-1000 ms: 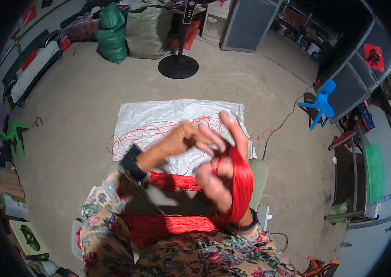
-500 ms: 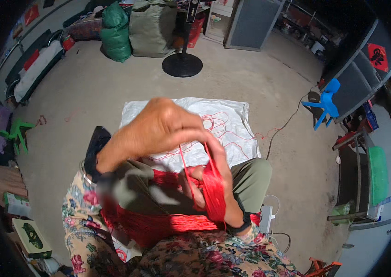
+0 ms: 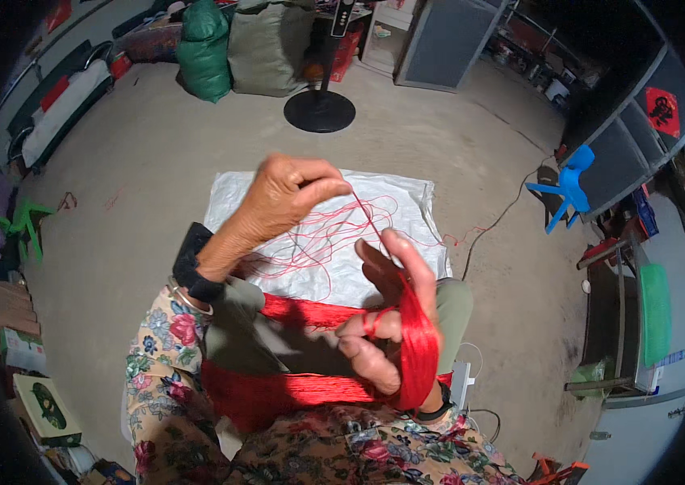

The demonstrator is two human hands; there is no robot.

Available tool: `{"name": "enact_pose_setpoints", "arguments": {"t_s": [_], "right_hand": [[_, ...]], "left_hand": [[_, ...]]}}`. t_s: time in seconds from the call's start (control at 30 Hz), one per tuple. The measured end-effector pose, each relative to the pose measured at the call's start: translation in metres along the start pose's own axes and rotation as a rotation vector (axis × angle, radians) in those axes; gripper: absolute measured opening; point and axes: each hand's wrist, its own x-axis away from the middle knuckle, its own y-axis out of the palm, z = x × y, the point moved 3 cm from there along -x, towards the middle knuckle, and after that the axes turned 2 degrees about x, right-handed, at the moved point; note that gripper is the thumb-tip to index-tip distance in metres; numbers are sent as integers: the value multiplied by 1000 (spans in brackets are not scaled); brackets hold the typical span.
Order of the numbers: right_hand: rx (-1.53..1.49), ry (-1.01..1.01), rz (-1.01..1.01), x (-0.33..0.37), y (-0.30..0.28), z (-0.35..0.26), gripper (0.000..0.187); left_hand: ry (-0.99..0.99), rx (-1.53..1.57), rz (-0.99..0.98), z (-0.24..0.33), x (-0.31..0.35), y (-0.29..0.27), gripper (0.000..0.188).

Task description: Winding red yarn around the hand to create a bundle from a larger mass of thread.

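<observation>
My left hand point(image 3: 282, 194) is raised over the white sheet, thumb and fingers pinched on a strand of red thread point(image 3: 368, 217). That strand runs taut down to my right hand point(image 3: 411, 271), which carries a thick bundle of red thread point(image 3: 418, 352) looped around it. Two fingers of the right hand are curled with a loop of thread around one of them, while its index finger and thumb stand apart. Across my lap lies a long hank of red thread point(image 3: 294, 388). Loose coils of thread point(image 3: 318, 234) are spread on the white sheet point(image 3: 233, 194).
A fan with a round black base point(image 3: 320, 111) stands ahead, beside green point(image 3: 203, 56) and grey stuffed sacks point(image 3: 266, 52). At right are a blue chair point(image 3: 566, 190) and a dark cable on the floor. A green stool point(image 3: 27, 226) stands at left; a white power strip point(image 3: 462, 384) lies by my right leg.
My left hand has drawn up and away from the right, straightening the strand between them. The right hand has shifted slightly right and turned, opening its index finger and thumb.
</observation>
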Motion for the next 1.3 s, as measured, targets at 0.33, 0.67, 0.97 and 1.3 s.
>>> {"name": "enact_pose_setpoints", "arguments": {"t_s": [0.33, 0.67, 0.97, 1.3], "right_hand": [[-386, -13, 475, -71, -8, 65, 18], [216, 23, -34, -20, 24, 64, 22], [-562, 108, -90, -18, 4, 18, 13], [377, 191, 108, -17, 4, 138, 76]], "left_hand": [[112, 18, -387, -28, 118, 147, 7], [529, -455, -352, 55, 54, 5, 12], [211, 598, -267, -49, 53, 77, 15], [369, -348, -707, 75, 82, 55, 7]]}}
